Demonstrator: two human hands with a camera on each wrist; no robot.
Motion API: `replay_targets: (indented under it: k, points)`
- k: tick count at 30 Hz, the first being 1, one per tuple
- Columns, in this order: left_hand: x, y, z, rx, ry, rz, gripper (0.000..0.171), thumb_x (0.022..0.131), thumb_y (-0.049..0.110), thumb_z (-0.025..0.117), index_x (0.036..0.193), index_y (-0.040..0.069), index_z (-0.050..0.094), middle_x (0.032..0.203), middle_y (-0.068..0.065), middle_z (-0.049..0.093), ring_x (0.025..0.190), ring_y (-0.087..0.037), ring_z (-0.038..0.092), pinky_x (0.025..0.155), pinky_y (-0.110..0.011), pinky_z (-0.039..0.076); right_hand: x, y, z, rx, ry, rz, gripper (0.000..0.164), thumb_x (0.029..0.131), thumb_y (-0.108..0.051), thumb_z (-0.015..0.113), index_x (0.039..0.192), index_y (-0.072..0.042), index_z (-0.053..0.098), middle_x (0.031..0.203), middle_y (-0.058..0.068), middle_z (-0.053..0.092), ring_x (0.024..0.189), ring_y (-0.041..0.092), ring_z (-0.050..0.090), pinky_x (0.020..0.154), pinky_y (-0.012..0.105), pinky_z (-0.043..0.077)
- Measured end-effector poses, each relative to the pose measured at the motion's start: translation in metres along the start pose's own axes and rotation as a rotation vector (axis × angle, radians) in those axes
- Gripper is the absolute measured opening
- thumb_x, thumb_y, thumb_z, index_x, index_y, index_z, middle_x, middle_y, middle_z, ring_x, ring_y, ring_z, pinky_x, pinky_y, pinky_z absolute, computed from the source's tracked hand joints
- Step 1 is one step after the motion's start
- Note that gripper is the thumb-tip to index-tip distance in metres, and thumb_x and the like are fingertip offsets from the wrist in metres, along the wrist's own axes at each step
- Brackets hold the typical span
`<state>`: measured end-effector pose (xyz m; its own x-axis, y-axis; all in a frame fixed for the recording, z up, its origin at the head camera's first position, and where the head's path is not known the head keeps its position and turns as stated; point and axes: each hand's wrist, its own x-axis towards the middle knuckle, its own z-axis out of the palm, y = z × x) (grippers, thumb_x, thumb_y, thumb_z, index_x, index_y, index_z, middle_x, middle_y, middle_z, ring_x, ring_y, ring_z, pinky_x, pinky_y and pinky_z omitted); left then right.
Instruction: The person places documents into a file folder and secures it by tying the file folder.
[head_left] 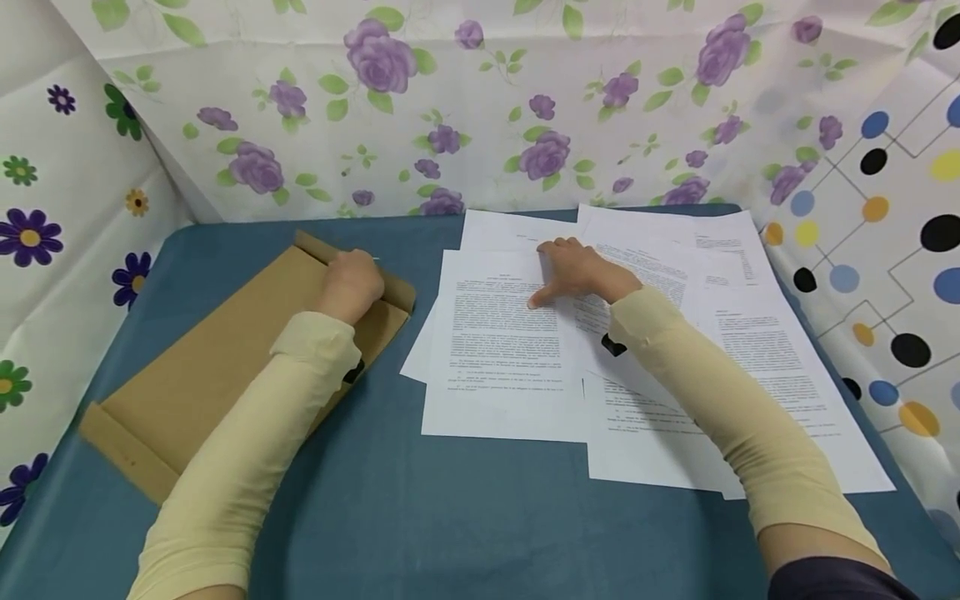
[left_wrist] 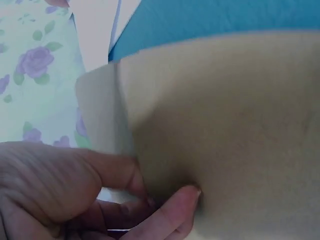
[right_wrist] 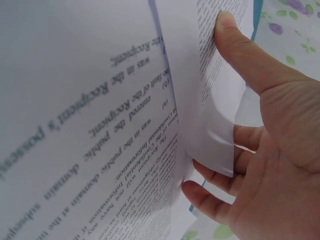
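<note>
Beside open cloth (head_left: 495, 517), left hand (head_left: 351, 285) seemingly pinches cardboard (head_left: 217, 350); right (head_left: 581, 268) spreads over sheet's (head_left: 502, 333) edge.

R sleeve (head_left: 738, 417): pale yellow fitted tube along the forearm, w/ lots of sm. creases approx. mid-length. L sleeve (head_left: 232, 467), well left of R sleeve, is same col. but smoother (hem line shows at its lower end). Doubled-looking R cuff (head_left: 641, 314) tops R sleeve; similar L cuff (head_left: 315, 336) sits off to its left. Sm. angular black piece (head_left: 613, 345) just beside R sleeve nr. wrist; another black bit (head_left: 353, 372) well left of it, by L cuff. Below R sleeve: strip of bare arm (head_left: 787, 546), then v. dark, navy-ish garment (head_left: 836, 581). R hand (head_left: 581, 271), beyond R sleeve, is bare; L hand (head_left: 351, 285), left of it, ditto.
</note>
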<state>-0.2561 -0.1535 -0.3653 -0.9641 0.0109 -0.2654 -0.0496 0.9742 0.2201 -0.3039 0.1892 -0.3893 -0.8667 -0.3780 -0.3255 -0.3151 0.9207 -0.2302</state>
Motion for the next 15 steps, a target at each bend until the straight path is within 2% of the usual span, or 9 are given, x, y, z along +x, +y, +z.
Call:
replay_targets:
  k: [4,6,11,15]
  points:
    - [-0.003,0.004,-0.002,-0.018,-0.004,0.021,0.036,0.097,0.001,0.043,0.12,-0.02,0.062,0.126,-0.038,0.059,0.076,-0.032,0.056,0.062,-0.037,0.046,0.0,-0.001,-0.001,0.0,0.003,-0.004,0.11,0.078,-0.053,0.087,0.158,0.0,0.033,0.157,0.026,0.037,0.146,0.044,0.029,0.118,0.065,0.02]
    - [-0.005,0.008,-0.002,-0.024,0.009,0.038,0.033,0.097,-0.001,0.041,0.113,-0.018,0.065,0.115,-0.036,0.063,0.066,-0.026,0.05,0.057,-0.034,0.043,0.0,0.0,-0.001,0.002,0.006,-0.003,0.11,0.078,-0.053,0.087,0.158,0.0,0.033,0.157,0.026,0.037,0.146,0.043,0.029,0.118,0.065,0.02]
    - [-0.013,0.02,-0.001,-0.023,0.08,0.096,0.027,0.097,-0.006,0.039,0.085,-0.009,0.064,0.085,-0.024,0.059,0.06,-0.021,0.043,0.052,-0.032,0.039,0.001,-0.001,0.0,0.005,0.004,-0.004,0.109,0.078,-0.053,0.087,0.158,0.0,0.034,0.156,0.025,0.038,0.145,0.043,0.03,0.118,0.066,0.02]
    - [-0.019,0.031,0.0,0.001,0.159,0.166,0.025,0.096,-0.008,0.042,0.084,-0.01,0.064,0.087,-0.028,0.063,0.066,-0.026,0.051,0.054,-0.036,0.043,0.002,0.0,0.001,-0.003,0.004,-0.004,0.11,0.078,-0.055,0.087,0.158,-0.001,0.035,0.155,0.025,0.039,0.144,0.043,0.031,0.117,0.066,0.021]
